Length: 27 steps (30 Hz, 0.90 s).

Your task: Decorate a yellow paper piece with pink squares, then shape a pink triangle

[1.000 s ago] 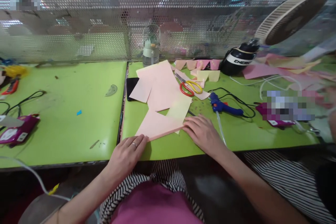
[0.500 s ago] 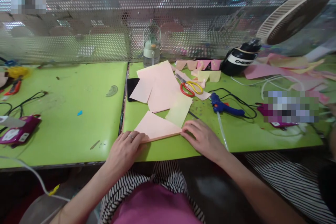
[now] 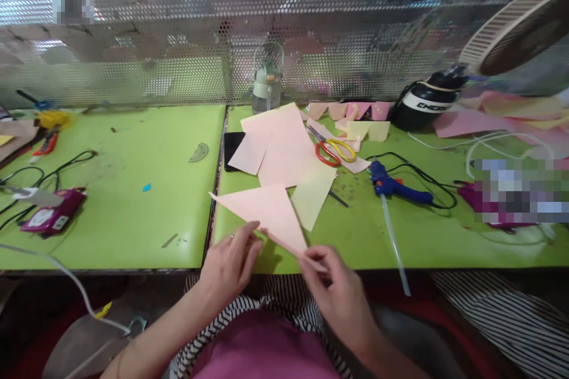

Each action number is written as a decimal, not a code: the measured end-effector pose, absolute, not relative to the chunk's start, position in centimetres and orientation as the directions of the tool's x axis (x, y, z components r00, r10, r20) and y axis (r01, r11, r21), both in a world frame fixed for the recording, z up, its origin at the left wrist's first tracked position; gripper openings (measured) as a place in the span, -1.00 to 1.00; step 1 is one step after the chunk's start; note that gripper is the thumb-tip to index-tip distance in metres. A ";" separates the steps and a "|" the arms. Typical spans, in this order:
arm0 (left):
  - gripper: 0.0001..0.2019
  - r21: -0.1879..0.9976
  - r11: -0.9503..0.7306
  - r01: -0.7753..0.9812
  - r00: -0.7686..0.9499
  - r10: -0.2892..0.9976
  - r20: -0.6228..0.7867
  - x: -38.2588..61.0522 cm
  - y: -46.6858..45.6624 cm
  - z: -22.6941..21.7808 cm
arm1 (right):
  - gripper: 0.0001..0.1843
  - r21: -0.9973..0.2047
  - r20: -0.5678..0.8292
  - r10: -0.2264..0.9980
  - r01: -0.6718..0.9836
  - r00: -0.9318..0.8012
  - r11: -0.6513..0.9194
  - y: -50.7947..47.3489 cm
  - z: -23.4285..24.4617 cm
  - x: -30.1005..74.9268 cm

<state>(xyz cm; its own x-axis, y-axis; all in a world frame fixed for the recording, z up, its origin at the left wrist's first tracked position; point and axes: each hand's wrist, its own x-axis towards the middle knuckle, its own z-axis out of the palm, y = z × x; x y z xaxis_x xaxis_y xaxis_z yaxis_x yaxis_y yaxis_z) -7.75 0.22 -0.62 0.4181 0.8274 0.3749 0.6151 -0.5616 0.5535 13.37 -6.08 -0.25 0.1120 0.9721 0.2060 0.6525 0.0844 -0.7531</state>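
A folded pink paper triangle (image 3: 267,210) is lifted off the green table (image 3: 133,225) near its front edge. My left hand (image 3: 231,263) pinches the triangle's folded lower edge at its left part. My right hand (image 3: 340,293) pinches the same paper's lower right corner. Behind the triangle lie more pink sheets (image 3: 280,142) and a pale yellow sheet (image 3: 313,195).
Red and yellow scissors (image 3: 331,151) and a blue glue gun (image 3: 395,186) with black cord lie to the right. A black phone (image 3: 232,148), a small bottle (image 3: 267,80), a black helmet-like object (image 3: 424,103), a fan (image 3: 515,26) and a perforated metal screen stand behind. Magenta packets sit left and right.
Both hands pressed the folded paper flat on the table; now they have picked it up and turned it, so its point faces left. The view has shifted to the left.
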 end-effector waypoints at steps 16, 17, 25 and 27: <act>-0.72 0.833 -0.250 0.494 0.452 0.892 -0.001 -8.8 5.5 1.0 | -0.74 -0.451 0.361 0.893 0.787 -0.270 0.421 -4.6 0.9 16.0; -0.75 0.788 -0.283 0.547 0.443 0.896 0.014 -9.1 5.7 1.0 | -0.74 -0.347 0.417 0.887 0.868 -0.197 0.356 -4.4 0.9 18.2; -0.75 0.320 -0.368 0.873 0.380 0.925 0.029 -9.5 6.0 0.6 | -0.57 -0.124 0.317 0.937 0.986 0.146 -0.111 -5.3 1.1 29.9; -0.76 0.229 -0.368 0.901 0.366 0.929 0.056 -9.3 5.9 0.7 | -0.57 -0.082 0.322 0.935 0.989 0.147 -0.127 -5.0 1.2 30.3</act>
<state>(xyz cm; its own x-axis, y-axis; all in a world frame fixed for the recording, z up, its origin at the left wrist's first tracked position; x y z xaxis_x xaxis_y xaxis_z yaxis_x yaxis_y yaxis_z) -9.33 5.94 0.70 0.3656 0.9291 0.0558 0.9011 -0.3684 0.2288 30.26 -5.01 1.22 0.1467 0.9352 0.3222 0.9885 -0.1269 -0.0818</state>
